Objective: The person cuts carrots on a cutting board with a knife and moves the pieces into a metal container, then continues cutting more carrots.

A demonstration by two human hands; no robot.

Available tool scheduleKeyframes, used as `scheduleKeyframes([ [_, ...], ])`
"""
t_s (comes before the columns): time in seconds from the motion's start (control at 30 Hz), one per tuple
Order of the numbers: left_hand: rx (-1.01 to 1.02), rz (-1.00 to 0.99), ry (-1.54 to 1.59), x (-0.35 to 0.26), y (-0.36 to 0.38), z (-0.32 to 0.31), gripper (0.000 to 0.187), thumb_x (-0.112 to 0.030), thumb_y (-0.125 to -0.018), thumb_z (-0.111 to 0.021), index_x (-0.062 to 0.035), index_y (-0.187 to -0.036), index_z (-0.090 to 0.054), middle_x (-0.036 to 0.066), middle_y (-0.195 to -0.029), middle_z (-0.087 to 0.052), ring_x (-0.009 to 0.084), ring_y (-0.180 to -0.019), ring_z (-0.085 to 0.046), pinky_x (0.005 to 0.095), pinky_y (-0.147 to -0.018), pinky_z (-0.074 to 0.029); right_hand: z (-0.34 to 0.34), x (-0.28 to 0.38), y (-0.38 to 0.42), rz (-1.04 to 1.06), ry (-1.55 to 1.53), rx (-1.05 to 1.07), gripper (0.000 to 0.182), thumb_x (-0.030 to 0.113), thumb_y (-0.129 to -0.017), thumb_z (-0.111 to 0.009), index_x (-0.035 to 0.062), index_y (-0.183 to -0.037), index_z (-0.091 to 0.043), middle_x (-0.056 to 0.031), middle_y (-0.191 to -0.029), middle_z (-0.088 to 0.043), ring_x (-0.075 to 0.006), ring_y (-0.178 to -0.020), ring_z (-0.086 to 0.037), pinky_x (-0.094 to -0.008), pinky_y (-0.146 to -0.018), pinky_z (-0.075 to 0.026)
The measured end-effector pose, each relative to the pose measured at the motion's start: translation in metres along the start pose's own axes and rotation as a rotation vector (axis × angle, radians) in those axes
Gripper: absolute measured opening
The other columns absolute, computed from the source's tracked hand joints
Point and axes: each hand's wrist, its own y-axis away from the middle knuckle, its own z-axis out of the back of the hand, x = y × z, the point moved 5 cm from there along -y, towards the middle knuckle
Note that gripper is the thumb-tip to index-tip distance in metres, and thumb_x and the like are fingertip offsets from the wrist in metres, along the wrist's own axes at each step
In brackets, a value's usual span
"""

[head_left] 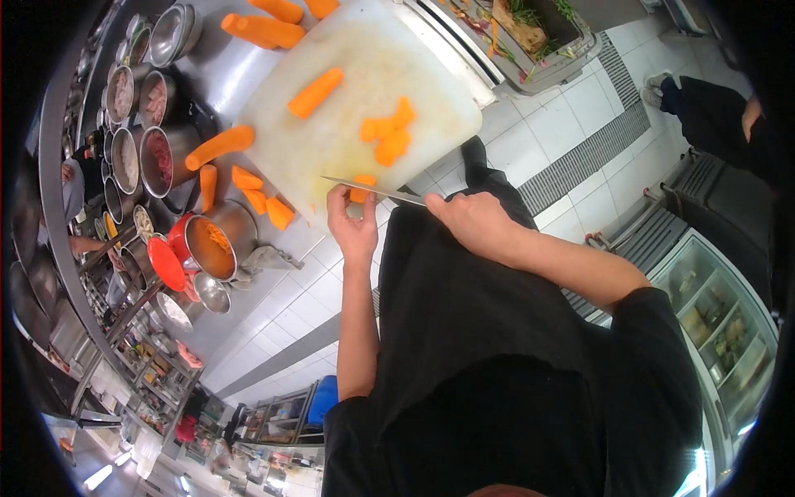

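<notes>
My right hand (476, 220) is closed around the handle of a kitchen knife. Its thin blade (393, 195) points left across the near edge of a white cutting board (281, 108). Under the blade lies a peeled carrot piece (363, 187), with the fingers and thumb of my left hand (354, 225) closed about it. Farther up the board sit several cut carrot chunks (387, 132) and a longer carrot piece (315, 93). At the board's left edge rests a peeled carrot (219, 147), with shorter carrot pieces (248, 186) nearby.
Left of the board stand a metal pot with orange shreds (219, 244), a red bowl (166, 263) and several steel containers of meat (157, 161). More carrots (263, 31) lie at the board's far side. A grey bin of scraps (571, 50) is at upper right. Another person's leg (708, 108) shows at right.
</notes>
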Motion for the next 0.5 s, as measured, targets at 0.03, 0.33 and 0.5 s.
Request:
scheduleKeyframes([
  [0.03,-0.002,0.005,0.007,0.001,0.000,0.000,0.034,-0.004,-0.088,-0.077,0.0006,-0.116,-0.059,0.013,-0.108,-0.062,0.0261,-0.099,-0.061,0.0360,-0.092,-0.049,0.000,0.000,-0.001,-0.001,-0.015,0.000,0.021,0.008,-0.091,-0.061,0.0040,-0.106,-0.048,-0.0132,-0.071,-0.070,-0.0336,-0.065,-0.073,-0.0450,-0.055,-0.057],
  [0.33,0.033,-0.039,-0.064,-0.005,-0.001,0.002,0.034,0.002,-0.091,-0.075,0.0014,-0.121,-0.058,0.009,-0.110,-0.064,0.0182,-0.105,-0.062,0.0327,-0.096,-0.051,0.000,0.002,-0.011,0.036,0.012,-0.008,0.020,0.008,-0.091,-0.061,0.0041,-0.106,-0.048,-0.0119,-0.069,-0.069,-0.0323,-0.062,-0.072,-0.0439,-0.053,-0.056],
  [0.5,0.006,-0.024,-0.052,-0.009,-0.003,0.003,0.034,-0.003,-0.087,-0.077,0.0002,-0.116,-0.061,0.015,-0.111,-0.064,0.0297,-0.101,-0.063,0.0371,-0.092,-0.050,-0.005,0.001,-0.017,0.059,0.026,-0.018,0.022,0.009,-0.091,-0.062,0.0042,-0.106,-0.048,-0.0114,-0.068,-0.069,-0.0319,-0.062,-0.072,-0.0428,-0.052,-0.056],
])
